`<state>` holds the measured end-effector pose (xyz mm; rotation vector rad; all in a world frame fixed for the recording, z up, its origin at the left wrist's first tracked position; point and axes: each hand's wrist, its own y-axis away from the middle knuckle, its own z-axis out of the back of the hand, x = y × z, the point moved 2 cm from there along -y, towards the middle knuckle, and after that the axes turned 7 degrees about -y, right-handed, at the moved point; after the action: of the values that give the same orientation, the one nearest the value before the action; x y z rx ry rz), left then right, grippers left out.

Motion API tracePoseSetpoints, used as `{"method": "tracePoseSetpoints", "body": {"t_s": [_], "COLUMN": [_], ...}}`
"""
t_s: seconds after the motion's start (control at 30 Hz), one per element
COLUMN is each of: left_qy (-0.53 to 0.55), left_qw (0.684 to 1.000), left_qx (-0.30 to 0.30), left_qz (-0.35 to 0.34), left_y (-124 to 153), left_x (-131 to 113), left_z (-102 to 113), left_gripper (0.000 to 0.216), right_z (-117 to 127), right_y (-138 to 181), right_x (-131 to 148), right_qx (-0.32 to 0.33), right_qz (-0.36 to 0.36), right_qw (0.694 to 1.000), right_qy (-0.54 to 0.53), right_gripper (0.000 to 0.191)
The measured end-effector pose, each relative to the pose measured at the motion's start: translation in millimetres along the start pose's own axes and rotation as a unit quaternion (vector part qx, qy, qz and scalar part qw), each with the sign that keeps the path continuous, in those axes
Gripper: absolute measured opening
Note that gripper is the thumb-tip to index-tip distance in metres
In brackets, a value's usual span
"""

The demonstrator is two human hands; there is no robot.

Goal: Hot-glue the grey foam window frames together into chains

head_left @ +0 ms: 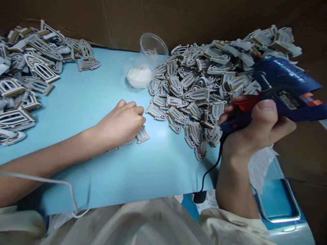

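My left hand [120, 124] lies curled on the light blue board [76, 112], its fingers over a small grey arched window piece [142, 134] that sticks out past the fingertips. My right hand [255, 131] is raised and grips the handle of a blue hot glue gun [286, 88], which is held above the right edge of a heap of small grey-and-gold arched pieces [196, 93]. The gun's nozzle is hidden.
Larger arched window frames [25, 78] are piled at the left. A clear plastic cup with white material [139, 73] stands by a second clear cup [153, 46]. A brown cardboard wall [153, 17] rises behind. A black cord [212, 166] hangs from the gun, and a white cable [48, 178] crosses my left arm.
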<state>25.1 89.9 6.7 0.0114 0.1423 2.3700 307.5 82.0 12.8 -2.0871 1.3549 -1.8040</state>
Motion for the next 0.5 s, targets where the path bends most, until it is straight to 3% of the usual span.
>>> {"method": "tracePoseSetpoints", "body": {"t_s": [0.17,0.3,0.5], "left_qy": [-0.104,-0.217,-0.234], "left_qw": [0.991,0.957,0.932], "left_qx": [-0.034,-0.085,-0.045], "left_qz": [-0.078,-0.174,-0.272], "left_y": [-1.4,-3.8,-15.6], "left_x": [-5.9,-16.4,-12.4], "left_z": [-0.7,-0.1,7.9], "left_gripper": [0.025,0.028,0.03], "right_z": [3.5,5.1,6.7], "right_y": [0.4,1.0,1.6], "right_x": [2.1,3.0,0.6], "right_qx": [0.015,0.033,0.043], "right_qz": [0.01,0.006,0.022], "right_qw": [1.0,0.999,0.999], "right_qy": [0.009,0.022,0.016], "right_gripper": [0.022,0.024,0.026]}}
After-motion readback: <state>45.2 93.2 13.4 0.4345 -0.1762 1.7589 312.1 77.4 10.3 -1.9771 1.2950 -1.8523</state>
